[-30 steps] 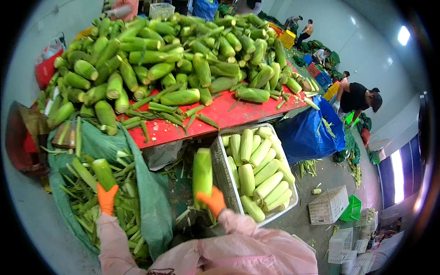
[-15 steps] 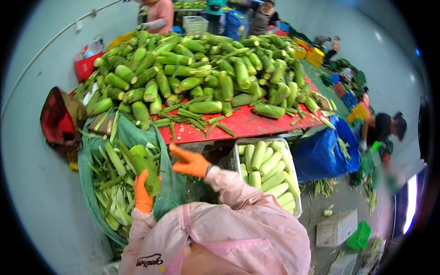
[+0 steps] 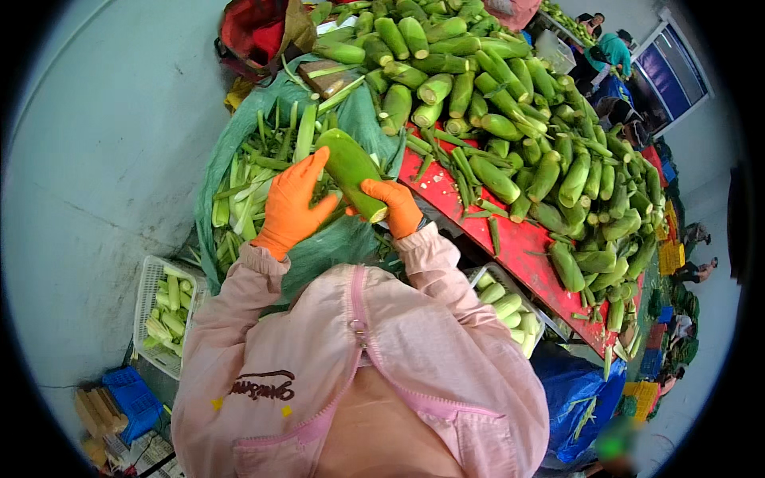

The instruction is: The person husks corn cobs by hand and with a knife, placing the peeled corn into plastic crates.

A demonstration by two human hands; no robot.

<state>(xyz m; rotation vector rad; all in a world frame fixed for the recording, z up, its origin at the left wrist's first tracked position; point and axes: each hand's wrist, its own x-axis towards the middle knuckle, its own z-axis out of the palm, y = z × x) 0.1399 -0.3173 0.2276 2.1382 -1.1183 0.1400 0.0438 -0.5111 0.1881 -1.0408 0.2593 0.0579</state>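
Note:
An ear of corn [image 3: 349, 169] in its green husk tilts over the green sack, its cut stalk end toward me. My right hand [image 3: 394, 207], in an orange glove, grips it near that stalk end. Also gloved in orange, my left hand [image 3: 293, 205] is beside the ear's left side, fingers and thumb spread. Its fingertips reach the ear's edge; whether they touch it I cannot tell. Below both hands, the green sack [image 3: 219, 171] gapes wide, with stripped husks [image 3: 243, 187] inside.
Unpeeled corn [image 3: 510, 103] is heaped on a red table [image 3: 462, 223] to the right. Peeled ears [image 3: 506, 303] fill a white crate by my right arm. At lower left stands another white crate [image 3: 159, 307] holding pale green pieces. A blue bag [image 3: 570, 390] sits at lower right; people work farther off.
The ear has gone from my left hand to my right, which has come in to grip it. My left hand has let go and spread. The view has turned left.

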